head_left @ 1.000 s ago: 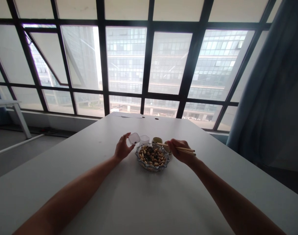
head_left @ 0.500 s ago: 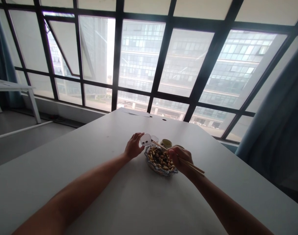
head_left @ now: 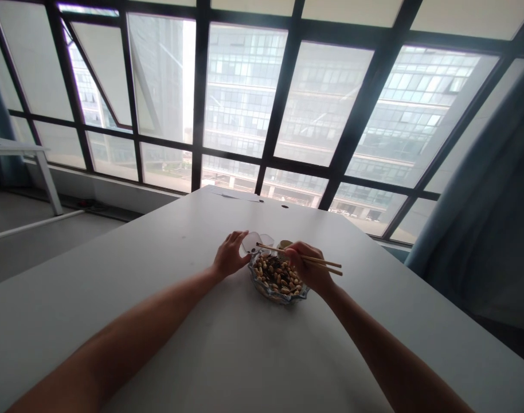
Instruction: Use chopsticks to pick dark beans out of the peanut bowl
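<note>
1. Far left edge of the frame: a white side table [head_left: 16, 147], partly in view.
2. Upper left: a window pane [head_left: 101, 69], tilted open in its dark frame.
3. Centre left: the left hand [head_left: 228, 256], partly closed, fingers and thumb around a small clear cup [head_left: 248, 242]. The cup is tilted; a dark seed [head_left: 253, 250] shows in it.
4. Centre: a second clear cup [head_left: 267, 240], just behind the first and partly hidden.
5. Centre, slightly lower: a glass bowl [head_left: 270, 295] with a wavy rim, standing on the white desk [head_left: 227, 355]. It holds nuts [head_left: 283, 281] with darker bits among them.
6. Behind the bowl: a greenish cup [head_left: 284, 244], partly covered by the right hand.
7. Right of centre: the right hand [head_left: 310, 267], closed around a pair of chopsticks [head_left: 326, 263]. Their tips are at the held cup; whether they grip anything cannot be told.
8. Right edge: a blue curtain [head_left: 494, 189].
</note>
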`<control>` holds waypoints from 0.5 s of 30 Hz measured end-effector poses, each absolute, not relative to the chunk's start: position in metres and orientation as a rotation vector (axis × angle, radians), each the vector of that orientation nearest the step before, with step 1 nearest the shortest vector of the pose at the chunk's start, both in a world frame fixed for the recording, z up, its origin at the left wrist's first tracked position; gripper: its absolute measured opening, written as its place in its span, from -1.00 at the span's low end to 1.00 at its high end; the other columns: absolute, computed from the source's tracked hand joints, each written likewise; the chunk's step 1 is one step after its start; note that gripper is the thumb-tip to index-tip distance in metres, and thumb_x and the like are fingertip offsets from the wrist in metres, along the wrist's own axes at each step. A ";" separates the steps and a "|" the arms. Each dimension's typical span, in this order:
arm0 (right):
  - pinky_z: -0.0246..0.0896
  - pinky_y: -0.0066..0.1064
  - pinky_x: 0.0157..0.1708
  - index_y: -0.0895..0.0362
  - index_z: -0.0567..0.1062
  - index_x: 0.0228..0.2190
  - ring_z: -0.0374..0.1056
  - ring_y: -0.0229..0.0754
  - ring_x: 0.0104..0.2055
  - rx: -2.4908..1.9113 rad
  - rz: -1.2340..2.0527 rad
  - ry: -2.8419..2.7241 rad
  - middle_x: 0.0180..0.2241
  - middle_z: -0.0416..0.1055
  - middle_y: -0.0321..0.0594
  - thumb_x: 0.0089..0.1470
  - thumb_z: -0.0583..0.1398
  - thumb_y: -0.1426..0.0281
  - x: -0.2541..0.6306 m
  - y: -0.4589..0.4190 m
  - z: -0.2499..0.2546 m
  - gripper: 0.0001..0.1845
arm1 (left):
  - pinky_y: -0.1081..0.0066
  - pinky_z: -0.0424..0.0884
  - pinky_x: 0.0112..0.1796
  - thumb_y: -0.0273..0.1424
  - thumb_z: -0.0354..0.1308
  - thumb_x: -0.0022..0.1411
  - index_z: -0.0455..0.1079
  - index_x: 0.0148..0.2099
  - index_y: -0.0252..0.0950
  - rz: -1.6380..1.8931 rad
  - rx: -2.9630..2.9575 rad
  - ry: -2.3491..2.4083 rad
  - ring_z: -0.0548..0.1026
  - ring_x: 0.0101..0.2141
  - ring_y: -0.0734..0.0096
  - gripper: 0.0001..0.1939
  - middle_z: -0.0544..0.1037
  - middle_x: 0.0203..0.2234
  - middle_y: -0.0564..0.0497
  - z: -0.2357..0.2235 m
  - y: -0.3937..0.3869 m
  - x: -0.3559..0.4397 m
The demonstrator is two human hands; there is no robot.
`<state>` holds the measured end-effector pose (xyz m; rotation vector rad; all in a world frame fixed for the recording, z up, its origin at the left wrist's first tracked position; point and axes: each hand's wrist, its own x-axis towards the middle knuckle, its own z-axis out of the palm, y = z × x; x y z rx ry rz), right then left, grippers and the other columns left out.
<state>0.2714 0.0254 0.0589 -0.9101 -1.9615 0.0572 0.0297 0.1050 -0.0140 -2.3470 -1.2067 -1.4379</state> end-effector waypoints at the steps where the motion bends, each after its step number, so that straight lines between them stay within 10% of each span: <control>1: 0.21 -0.41 -0.53 0.10 0.46 -0.45 0.32 -0.22 -0.57 -0.877 0.063 -1.966 -0.56 0.43 -0.24 0.29 0.10 0.10 0.272 0.025 0.057 -0.60 | 0.16 0.44 0.05 -0.36 0.27 0.10 0.22 0.25 -0.26 -1.441 -2.342 -1.207 0.42 0.04 0.11 -0.33 0.44 0.02 -0.15 -0.015 0.105 0.030; 15: 0.17 -0.43 -0.49 0.10 0.48 -0.41 0.29 -0.26 -0.52 -0.857 0.059 -2.079 -0.49 0.42 -0.27 0.30 0.12 0.15 0.262 0.021 0.052 -0.65 | 0.18 0.44 0.04 -0.40 0.27 0.06 0.24 0.23 -0.24 -1.394 -2.345 -1.279 0.46 0.02 0.12 -0.34 0.47 -0.01 -0.12 -0.013 0.102 0.029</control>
